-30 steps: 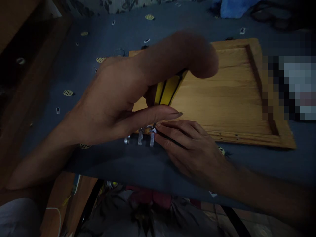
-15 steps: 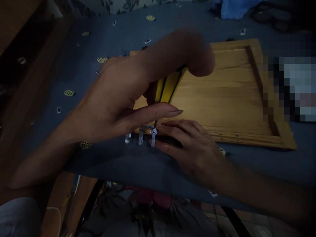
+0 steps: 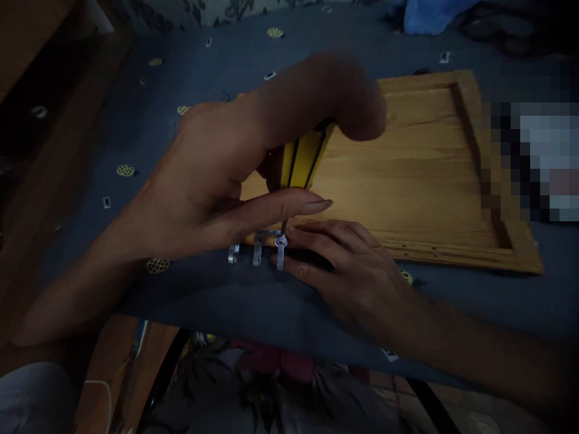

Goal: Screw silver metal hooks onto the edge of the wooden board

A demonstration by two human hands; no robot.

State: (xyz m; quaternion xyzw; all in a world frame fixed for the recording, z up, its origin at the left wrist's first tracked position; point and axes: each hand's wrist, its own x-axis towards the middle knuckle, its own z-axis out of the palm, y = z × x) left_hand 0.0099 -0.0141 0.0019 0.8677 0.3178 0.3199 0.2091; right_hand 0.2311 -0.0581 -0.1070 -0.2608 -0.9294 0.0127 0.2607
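My left hand [image 3: 221, 163] is closed round the yellow-and-black handle of a screwdriver [image 3: 303, 160], the thumb along its near side and the index finger curled over the top. The thin shaft slants down to a silver metal hook rack [image 3: 280, 242], its tip at the rack's right end. The rack lies along the near edge of a framed wooden panel [image 3: 407, 169], its hooks jutting towards me. My right hand [image 3: 353, 265] rests at the panel's near edge, index fingertip and thumb closed about the rack's right end. The screw head, if any, is hidden.
A dark patterned cloth [image 3: 217, 295] covers the table, whose near edge runs in front of my lap. A blue cloth [image 3: 432, 15] lies at the far right. A blurred-out rectangular object [image 3: 552, 157] is right of the panel. Dark wooden furniture [image 3: 36, 126] stands on the left.
My left hand and the screwdriver handle have shifted slightly left, with the index finger blurred by motion. The right hand, rack and panel look nearly unchanged.
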